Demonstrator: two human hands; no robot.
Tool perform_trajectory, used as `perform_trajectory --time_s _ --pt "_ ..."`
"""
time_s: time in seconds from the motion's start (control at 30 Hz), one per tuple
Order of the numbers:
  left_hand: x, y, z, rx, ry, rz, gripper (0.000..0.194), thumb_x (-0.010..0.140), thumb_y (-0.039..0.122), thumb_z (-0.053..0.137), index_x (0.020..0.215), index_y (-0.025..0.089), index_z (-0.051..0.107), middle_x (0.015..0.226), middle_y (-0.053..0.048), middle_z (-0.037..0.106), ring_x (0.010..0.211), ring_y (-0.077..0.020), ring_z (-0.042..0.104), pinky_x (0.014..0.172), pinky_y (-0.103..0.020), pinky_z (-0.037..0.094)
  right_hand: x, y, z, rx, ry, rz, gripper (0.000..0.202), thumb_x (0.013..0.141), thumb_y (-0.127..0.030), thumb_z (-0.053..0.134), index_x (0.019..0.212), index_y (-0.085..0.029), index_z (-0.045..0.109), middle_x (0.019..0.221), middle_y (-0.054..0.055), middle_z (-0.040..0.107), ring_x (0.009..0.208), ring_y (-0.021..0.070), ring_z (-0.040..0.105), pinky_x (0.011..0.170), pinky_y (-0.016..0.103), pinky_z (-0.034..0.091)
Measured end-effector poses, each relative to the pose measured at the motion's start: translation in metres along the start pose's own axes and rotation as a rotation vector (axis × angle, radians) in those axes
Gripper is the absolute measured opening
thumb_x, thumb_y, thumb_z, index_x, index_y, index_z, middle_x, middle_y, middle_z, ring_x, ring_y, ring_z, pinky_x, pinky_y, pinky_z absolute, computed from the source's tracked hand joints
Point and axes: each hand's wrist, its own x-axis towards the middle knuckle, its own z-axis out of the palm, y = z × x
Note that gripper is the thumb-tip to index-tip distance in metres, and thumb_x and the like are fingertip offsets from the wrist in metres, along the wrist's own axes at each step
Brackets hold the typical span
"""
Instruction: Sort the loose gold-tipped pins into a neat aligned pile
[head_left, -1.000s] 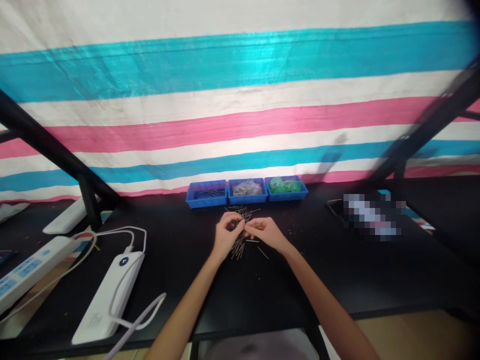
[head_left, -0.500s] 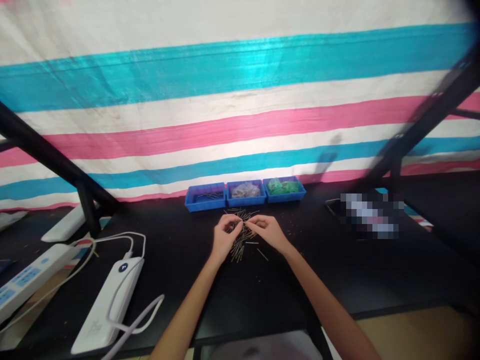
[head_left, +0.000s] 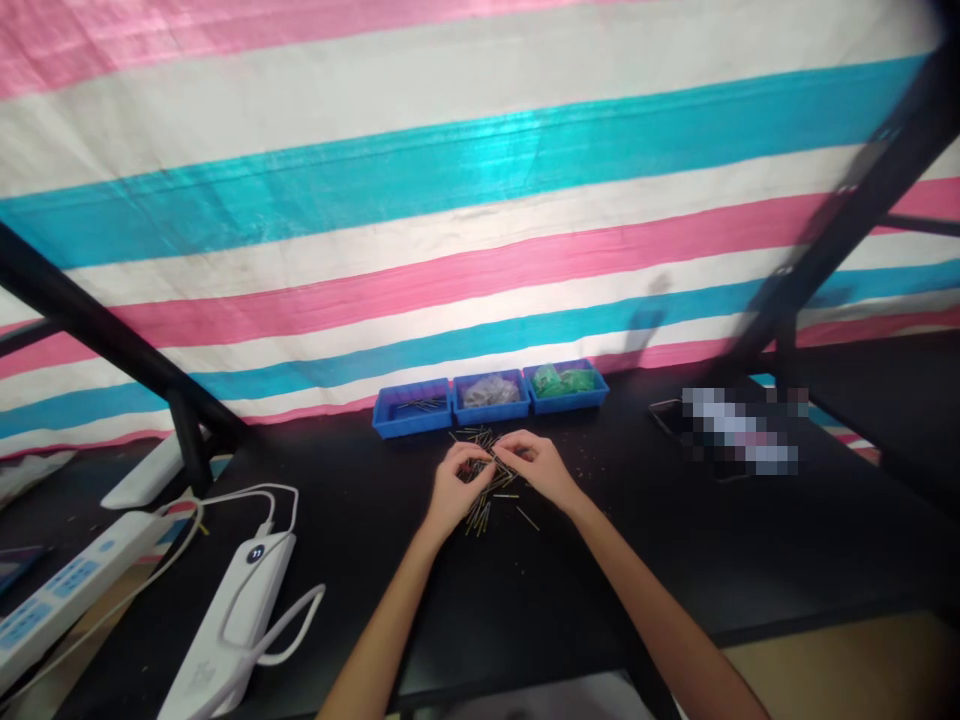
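My left hand [head_left: 454, 490] and my right hand [head_left: 543, 470] meet over a heap of thin metal rods [head_left: 478, 518] on the black table. Thumb and fingers are pinched together on each hand, with the fingertips almost touching. Whatever sits between them is too small to make out. The rods look silvery with some yellowish parts, and the hands cover part of the heap. One loose rod [head_left: 528, 518] lies apart, to the right of the heap. Behind the hands stands a blue tray [head_left: 412, 422] with a few similar rods in it.
Beside that tray, a second blue tray [head_left: 492, 412] holds clear plastic bags and a third blue tray [head_left: 568, 402] green ones. A white power bank [head_left: 225, 640] with a cable and a power strip [head_left: 67, 590] lie left. A phone [head_left: 667, 418], partly blurred out, lies right.
The camera view has tilted slightly, so the table and trays appear a little lower. Both hands stay pinched together over the rods, with only slight finger movement.
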Motion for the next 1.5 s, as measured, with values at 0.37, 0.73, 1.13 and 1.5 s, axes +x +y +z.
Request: perform_trajectory --time_s 0.37,0.73,1.13,1.5 --pt "0.018 -0.019 -0.023 0.058 0.337 -0.089 0.030 0.072 0.041 0.063 0.088 0.016 0.068 0.076 -0.003 0.066 0.067 -0.0133 0.059 0.063 -0.025 0.047 -0.006 0.000 -0.011 -0.576 -0.077 0.055 0.012 0.073 -0.035 0.064 0.079 -0.026 0.070 0.086 -0.001 0.066 0.069 0.0113 0.058 0.060 0.022 0.038" --pt "0.078 -0.017 -0.059 0.300 0.442 -0.050 0.041 0.069 0.037 0.064 0.107 0.019 0.063 0.092 -0.006 0.068 0.079 -0.0195 0.061 0.081 -0.036 0.046 -0.001 -0.004 -0.037 -0.723 -0.135 0.262 0.019 0.073 -0.042 0.062 0.083 -0.028 0.070 0.076 -0.003 0.071 0.076 0.0146 0.063 0.059 0.022 0.034" --pt "0.012 -0.008 -0.002 0.485 -0.001 0.105 0.031 0.078 0.031 0.057 0.109 0.027 0.060 0.118 -0.008 0.056 0.113 -0.0254 0.048 0.095 -0.047 0.036 -0.003 0.008 -0.063 -0.570 -0.226 0.144 0.039 0.048 -0.032 0.080 0.086 -0.028 0.070 0.077 -0.002 0.071 0.069 0.0165 0.064 0.052 0.022 0.035" --pt "-0.010 -0.019 0.026 0.630 -0.166 0.098 0.048 0.088 0.043 0.039 0.133 0.025 0.038 0.139 -0.012 0.036 0.132 -0.0287 0.027 0.104 -0.049 0.025 0.001 0.010 -0.029 -0.626 -0.169 0.010 0.015 0.071 -0.024 0.066 0.086 -0.025 0.070 0.078 -0.001 0.070 0.070 0.0139 0.058 0.064 0.025 0.039"
